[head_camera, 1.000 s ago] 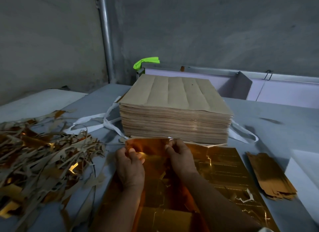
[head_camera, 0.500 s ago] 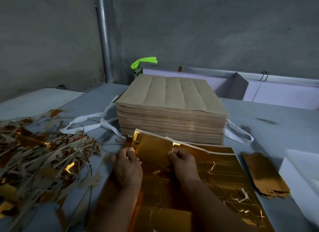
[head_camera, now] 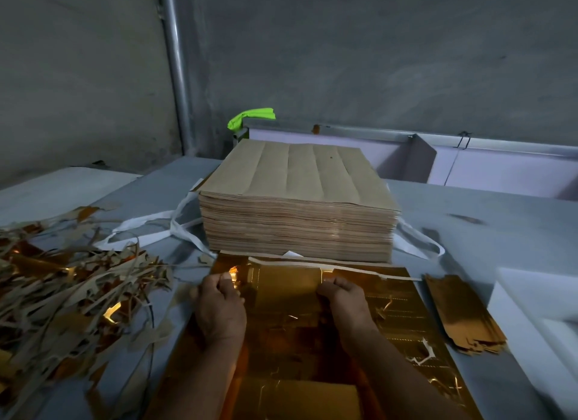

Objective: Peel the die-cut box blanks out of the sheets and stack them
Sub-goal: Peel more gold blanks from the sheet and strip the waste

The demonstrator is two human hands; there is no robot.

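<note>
A gold foil die-cut sheet (head_camera: 403,313) lies flat on the grey table in front of me. My left hand (head_camera: 220,307) and my right hand (head_camera: 347,304) each pinch a side of one gold box blank (head_camera: 286,286) at the sheet's far edge. A thin waste strip (head_camera: 359,268) curls up along that edge. Behind it stands a tall stack of brown uncut sheets (head_camera: 297,207). At the right lies a small pile of peeled gold blanks (head_camera: 463,316).
A heap of brown and gold waste strips (head_camera: 62,294) covers the left of the table. White strapping (head_camera: 150,228) trails from under the tall stack. White blocks (head_camera: 538,319) sit at the right edge. A lilac partition (head_camera: 500,169) and a green rag (head_camera: 250,116) are behind.
The gold blank, raised and tilted toward me earlier, has come down lower and flatter against the sheet. Both hands kept hold of it and spread further apart.
</note>
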